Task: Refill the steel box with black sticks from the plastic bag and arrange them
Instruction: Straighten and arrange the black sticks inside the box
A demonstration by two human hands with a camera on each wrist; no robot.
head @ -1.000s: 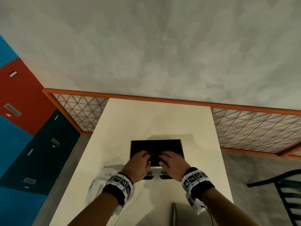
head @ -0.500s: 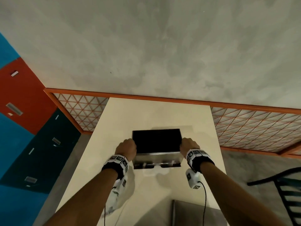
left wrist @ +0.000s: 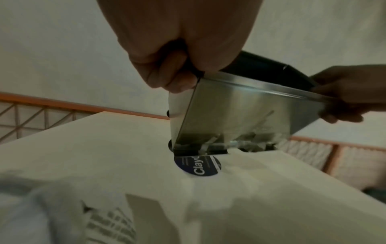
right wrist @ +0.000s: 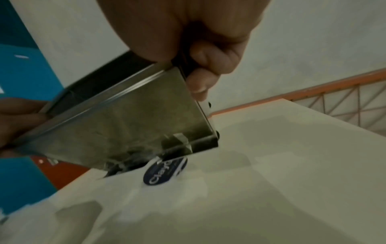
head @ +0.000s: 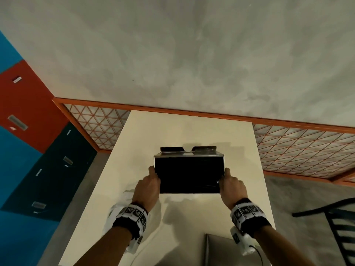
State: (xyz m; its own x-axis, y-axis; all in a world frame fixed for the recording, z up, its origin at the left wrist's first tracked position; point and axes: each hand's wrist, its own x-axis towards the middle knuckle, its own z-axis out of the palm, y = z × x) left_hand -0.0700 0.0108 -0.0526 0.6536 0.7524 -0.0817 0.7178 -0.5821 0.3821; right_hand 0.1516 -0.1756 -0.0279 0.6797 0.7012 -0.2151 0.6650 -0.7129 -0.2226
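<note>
I hold the steel box (head: 189, 155) by its two short sides above the cream table (head: 192, 129), tilted toward me. Black sticks (head: 189, 175) fill its open top as one dark, even surface. My left hand (head: 150, 181) grips the left side, thumb on the rim. My right hand (head: 230, 182) grips the right side the same way. In the left wrist view the box's shiny wall (left wrist: 240, 112) slopes down to the table, its lower edge close to a round blue sticker (left wrist: 197, 166). The white plastic bag (head: 119, 208) lies crumpled under my left wrist.
A grey flat object (head: 217, 250) lies at the table's near edge, by my right forearm. A black chair (head: 326, 227) stands to the right of the table. An orange-framed lattice panel (head: 297, 150) runs behind the table.
My hands left the top of the sticks, went to the box's two sides, then raised and tilted the box. Two steel tabs now show at its far edge.
</note>
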